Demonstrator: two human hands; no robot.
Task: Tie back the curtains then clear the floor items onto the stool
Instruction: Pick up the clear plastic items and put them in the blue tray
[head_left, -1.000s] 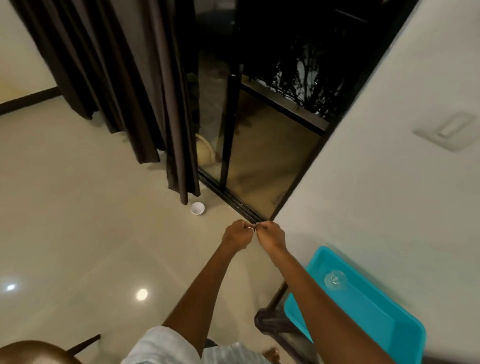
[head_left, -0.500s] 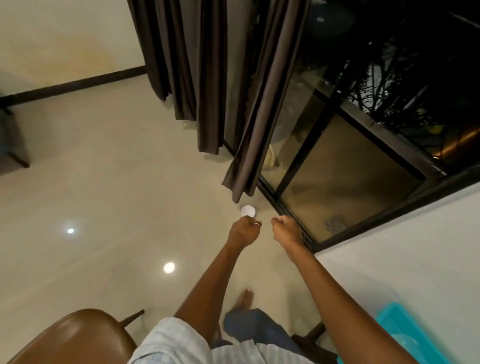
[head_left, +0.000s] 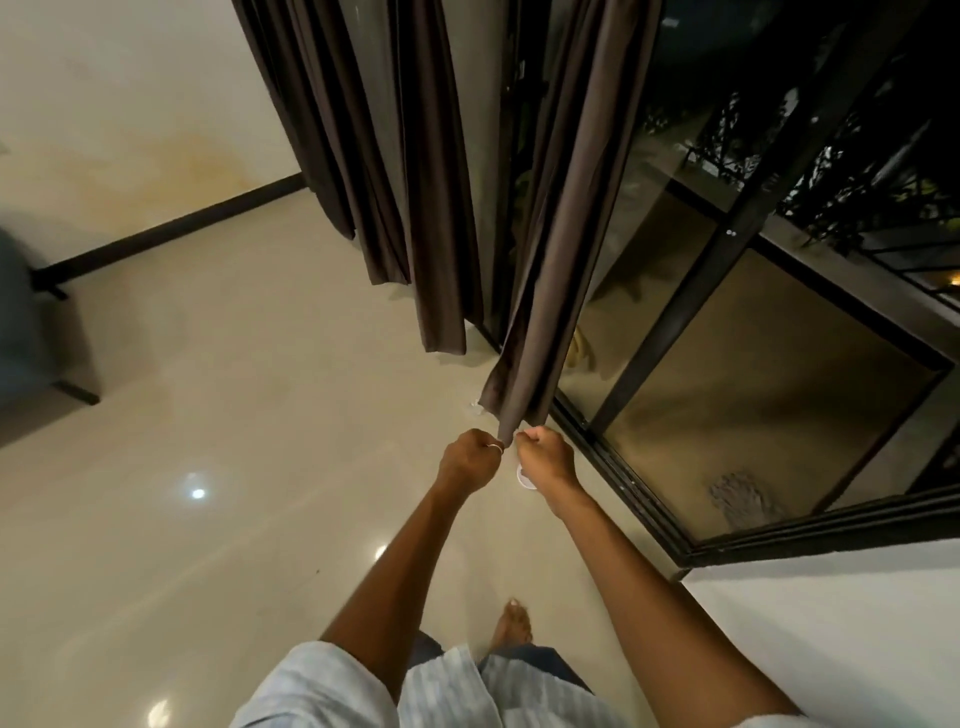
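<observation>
While reaching forward, arms near-straight: left hand (head_left: 470, 459) and right hand (head_left: 545, 457) fisted, knuckles up, both grips clenched beside hem of dark, smooth, pleated curtain (head_left: 561, 270); contents hidden. Round white cup (head_left: 523, 478) on glossy floor (head_left: 234, 441), mostly hidden under right wrist.

Perhaps a chair (head_left: 31, 332), glass door (head_left: 769, 415).

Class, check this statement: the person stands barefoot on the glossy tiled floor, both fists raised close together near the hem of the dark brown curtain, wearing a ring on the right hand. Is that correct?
Not quite. The head view shows the ring on the left hand, not the right hand. The rest holds: barefoot on the glossy tiled floor, fists close together near the dark brown curtain hem.
</observation>
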